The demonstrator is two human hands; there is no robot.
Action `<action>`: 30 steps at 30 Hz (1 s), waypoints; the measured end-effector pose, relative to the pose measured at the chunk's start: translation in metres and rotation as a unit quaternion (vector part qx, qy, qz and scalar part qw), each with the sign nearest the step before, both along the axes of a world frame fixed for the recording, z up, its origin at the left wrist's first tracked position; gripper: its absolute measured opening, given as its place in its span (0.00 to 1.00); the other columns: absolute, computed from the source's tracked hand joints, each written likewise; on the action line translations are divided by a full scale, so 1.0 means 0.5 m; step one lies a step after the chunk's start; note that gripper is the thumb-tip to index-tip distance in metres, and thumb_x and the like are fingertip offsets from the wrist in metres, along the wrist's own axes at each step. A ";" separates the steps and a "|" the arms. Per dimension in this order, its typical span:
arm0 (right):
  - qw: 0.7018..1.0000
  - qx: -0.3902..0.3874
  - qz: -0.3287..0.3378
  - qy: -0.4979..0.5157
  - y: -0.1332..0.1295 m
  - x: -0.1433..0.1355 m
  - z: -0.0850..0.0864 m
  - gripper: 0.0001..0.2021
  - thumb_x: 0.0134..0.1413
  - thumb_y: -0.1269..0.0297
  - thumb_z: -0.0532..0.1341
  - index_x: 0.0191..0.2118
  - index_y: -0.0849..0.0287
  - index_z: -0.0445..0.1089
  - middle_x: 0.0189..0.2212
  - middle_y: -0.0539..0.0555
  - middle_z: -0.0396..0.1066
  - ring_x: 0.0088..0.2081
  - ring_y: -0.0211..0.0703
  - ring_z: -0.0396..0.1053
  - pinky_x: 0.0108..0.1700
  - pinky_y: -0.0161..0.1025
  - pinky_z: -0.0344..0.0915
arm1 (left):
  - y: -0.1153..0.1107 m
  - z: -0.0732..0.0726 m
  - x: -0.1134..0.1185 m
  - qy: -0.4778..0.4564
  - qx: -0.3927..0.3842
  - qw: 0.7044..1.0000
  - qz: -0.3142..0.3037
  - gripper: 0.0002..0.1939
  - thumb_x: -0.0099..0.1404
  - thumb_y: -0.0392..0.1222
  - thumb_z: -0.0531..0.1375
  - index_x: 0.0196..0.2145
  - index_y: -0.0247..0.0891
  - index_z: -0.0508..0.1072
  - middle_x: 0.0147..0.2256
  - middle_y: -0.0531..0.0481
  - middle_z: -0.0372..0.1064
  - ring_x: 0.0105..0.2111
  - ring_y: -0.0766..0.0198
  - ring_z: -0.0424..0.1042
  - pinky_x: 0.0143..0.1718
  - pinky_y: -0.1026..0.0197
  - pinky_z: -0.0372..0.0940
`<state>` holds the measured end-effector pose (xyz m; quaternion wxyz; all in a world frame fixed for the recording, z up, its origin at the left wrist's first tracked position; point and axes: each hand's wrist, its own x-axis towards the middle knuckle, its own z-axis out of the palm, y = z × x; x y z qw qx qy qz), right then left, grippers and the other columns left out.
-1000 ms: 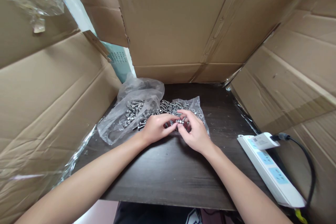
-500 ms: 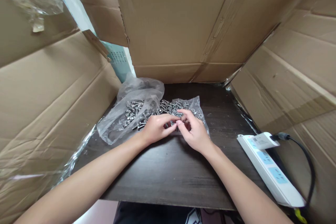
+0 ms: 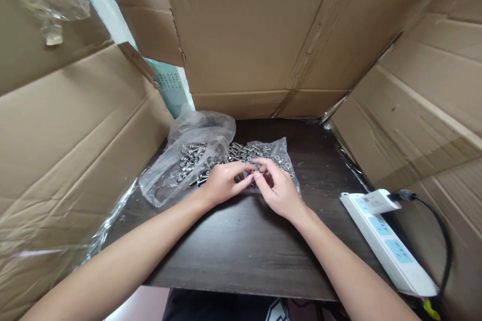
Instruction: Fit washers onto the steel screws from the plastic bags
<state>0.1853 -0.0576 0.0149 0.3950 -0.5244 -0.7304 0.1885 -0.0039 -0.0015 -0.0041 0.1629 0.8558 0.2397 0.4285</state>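
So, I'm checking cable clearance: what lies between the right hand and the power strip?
In the head view, the clear plastic bag's edge beside the right hand, then dark wood-grain tabletop up to the power strip.

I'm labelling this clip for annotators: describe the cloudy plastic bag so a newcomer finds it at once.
Start at the dark table between the cardboard walls, then look just beyond the left hand. Toward the left lies the plastic bag with metal bolts among its folds. Its billowy bulk sets it apart from the flatter clear plastic on its right, which bears loose hardware.
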 end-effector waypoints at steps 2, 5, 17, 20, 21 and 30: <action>1.000 0.001 -0.002 0.002 0.000 0.000 0.001 0.15 0.66 0.62 0.57 0.56 0.56 0.68 0.36 0.52 0.72 0.30 0.41 0.70 0.35 0.40 0.68 | 0.000 0.000 0.000 0.003 -0.002 1.000 0.001 0.09 0.72 0.40 0.61 0.45 0.35 0.79 0.39 0.46 0.81 0.30 0.67 0.79 0.31 0.67 0.71; 1.000 0.025 -0.006 -0.002 0.000 0.000 0.003 0.18 0.62 0.64 0.60 0.57 0.55 0.67 0.39 0.53 0.72 0.32 0.42 0.71 0.35 0.39 0.68 | 0.000 0.000 0.000 0.005 -0.006 1.000 0.000 0.08 0.72 0.38 0.61 0.45 0.36 0.79 0.39 0.47 0.81 0.30 0.67 0.78 0.31 0.68 0.71; 0.998 0.055 -0.011 -0.016 0.000 -0.002 0.004 0.17 0.61 0.64 0.61 0.55 0.56 0.68 0.38 0.54 0.73 0.35 0.44 0.72 0.35 0.39 0.68 | -0.001 0.000 0.001 0.004 0.001 1.000 -0.002 0.09 0.72 0.39 0.61 0.46 0.36 0.79 0.38 0.48 0.81 0.30 0.67 0.79 0.32 0.67 0.72; 0.999 0.045 -0.003 -0.012 0.001 -0.001 0.005 0.16 0.62 0.65 0.59 0.55 0.56 0.68 0.37 0.53 0.73 0.34 0.44 0.72 0.35 0.39 0.69 | -0.002 0.000 0.002 0.006 0.000 1.000 -0.003 0.09 0.72 0.39 0.61 0.46 0.36 0.79 0.39 0.48 0.81 0.30 0.66 0.79 0.33 0.66 0.72; 0.999 0.034 -0.001 -0.010 0.001 -0.001 0.004 0.15 0.64 0.64 0.58 0.55 0.55 0.67 0.35 0.52 0.73 0.33 0.43 0.72 0.35 0.39 0.69 | -0.002 0.000 0.002 0.005 0.001 1.000 -0.003 0.09 0.72 0.39 0.61 0.46 0.36 0.79 0.38 0.48 0.81 0.30 0.67 0.78 0.33 0.67 0.72; 0.999 0.028 -0.010 -0.016 -0.001 0.000 0.004 0.20 0.61 0.64 0.60 0.58 0.56 0.65 0.39 0.54 0.73 0.36 0.44 0.72 0.36 0.39 0.69 | -0.003 0.001 0.001 0.015 -0.009 1.000 0.000 0.10 0.72 0.40 0.61 0.47 0.37 0.79 0.37 0.48 0.81 0.30 0.67 0.78 0.33 0.66 0.72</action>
